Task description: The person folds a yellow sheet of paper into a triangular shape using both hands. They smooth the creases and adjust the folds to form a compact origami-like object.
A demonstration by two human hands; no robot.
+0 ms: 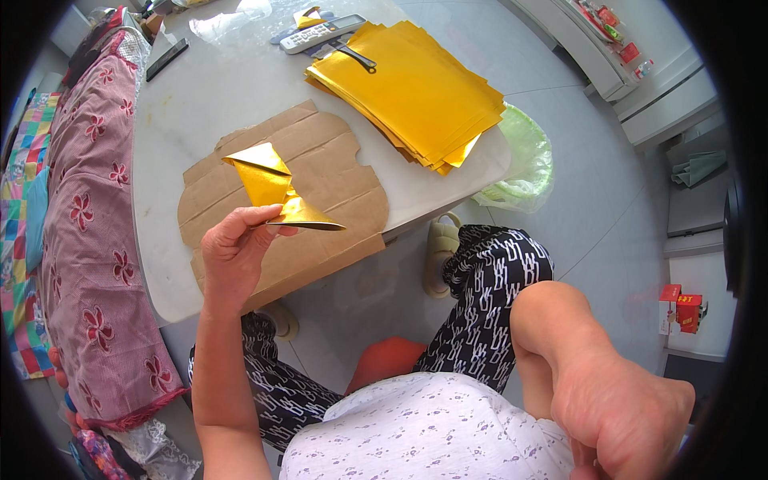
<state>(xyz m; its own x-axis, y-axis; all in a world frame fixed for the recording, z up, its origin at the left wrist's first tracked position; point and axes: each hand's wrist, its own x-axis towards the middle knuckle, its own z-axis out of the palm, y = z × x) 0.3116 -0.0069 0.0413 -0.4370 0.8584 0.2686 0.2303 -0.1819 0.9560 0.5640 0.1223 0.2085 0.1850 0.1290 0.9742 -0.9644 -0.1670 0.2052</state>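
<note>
Between the thumb and fingers of my left hand (pixel 243 243) is a folded piece of gold foil paper (pixel 264 183), pinched at its narrow middle. Its two ends flare out, and the lower one shows a dark open edge. This piece hovers above a flattened sheet of brown cardboard (pixel 324 156) on the table. My right hand (pixel 618 408) is raised close to the camera at the lower right, away from the table. Its wrist is bent and its fingers curl downward, mostly hidden, so I cannot tell whether they hold anything.
A stack of gold foil sheets (pixel 414 90) lies at the table's right, with a black-handled tool (pixel 357 59) on it. Beyond are a remote control (pixel 324 33) and a phone (pixel 167 60). A green-lined bin (pixel 528 162) stands beside the table corner; a pink-covered sofa (pixel 90 228) borders the left.
</note>
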